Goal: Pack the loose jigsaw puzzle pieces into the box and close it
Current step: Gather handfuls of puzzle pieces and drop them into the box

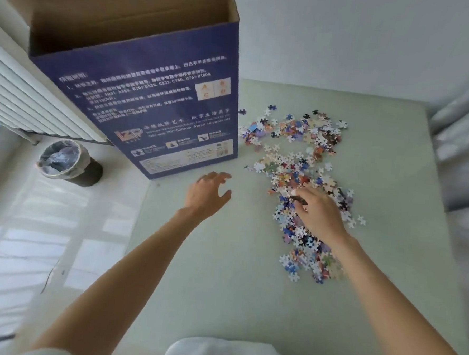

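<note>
Bare right hand (pixel 319 212) pinches puzzle pieces (pixel 297 159) in pile; left hand (pixel 207 192) spread, holding nothing, near box (pixel 155 104).

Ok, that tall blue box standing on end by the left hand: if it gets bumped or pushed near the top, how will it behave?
The blue puzzle box is tall on a narrow base, so it will probably tip rather than slide. Its open top shows bare cardboard and no pieces, so it is likely light. It sits at the table corner, so a fall may land by the bin.
</note>
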The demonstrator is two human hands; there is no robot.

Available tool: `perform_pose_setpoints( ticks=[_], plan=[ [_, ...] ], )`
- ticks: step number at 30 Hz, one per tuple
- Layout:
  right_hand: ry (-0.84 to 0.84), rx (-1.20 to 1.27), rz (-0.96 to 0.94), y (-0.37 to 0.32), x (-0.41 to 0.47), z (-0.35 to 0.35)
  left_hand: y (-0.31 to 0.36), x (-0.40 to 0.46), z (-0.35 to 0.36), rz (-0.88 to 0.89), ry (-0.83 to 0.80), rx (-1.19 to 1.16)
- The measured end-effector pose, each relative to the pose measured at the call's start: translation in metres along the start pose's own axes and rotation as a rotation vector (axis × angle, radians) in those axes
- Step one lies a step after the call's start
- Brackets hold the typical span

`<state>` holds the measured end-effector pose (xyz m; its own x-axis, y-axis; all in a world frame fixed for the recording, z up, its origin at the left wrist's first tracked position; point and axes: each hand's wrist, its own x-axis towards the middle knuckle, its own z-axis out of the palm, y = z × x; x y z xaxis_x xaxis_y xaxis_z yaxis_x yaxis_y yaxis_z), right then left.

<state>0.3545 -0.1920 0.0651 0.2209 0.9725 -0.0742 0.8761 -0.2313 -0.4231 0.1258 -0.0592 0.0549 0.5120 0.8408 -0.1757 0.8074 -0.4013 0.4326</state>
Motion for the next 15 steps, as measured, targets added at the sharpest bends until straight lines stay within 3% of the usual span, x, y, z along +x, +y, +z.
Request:
perform_pose_setpoints(
  ticks=[4, 7, 10, 15],
  plan=[
    [-0.087, -0.033, 0.194, 0.055, 0.013, 0.008, 0.014, 0.024, 0.05, -0.097, -0.159, 0.077],
    [-0.165, -0.114, 0.418, 0.092, 0.028, 0.011, 0.04, 0.059, 0.072, -0.067, -0.134, 0.052],
    [-0.216, -0.018, 0.614, 0.113, 0.032, 0.018, 0.065, 0.095, 0.09, -0.073, -0.122, 0.027],
    [-0.274, -0.115, 0.464, 0.109, 0.036, 0.035, 0.086, 0.119, 0.102, -0.031, -0.289, 0.17]
  ],
)
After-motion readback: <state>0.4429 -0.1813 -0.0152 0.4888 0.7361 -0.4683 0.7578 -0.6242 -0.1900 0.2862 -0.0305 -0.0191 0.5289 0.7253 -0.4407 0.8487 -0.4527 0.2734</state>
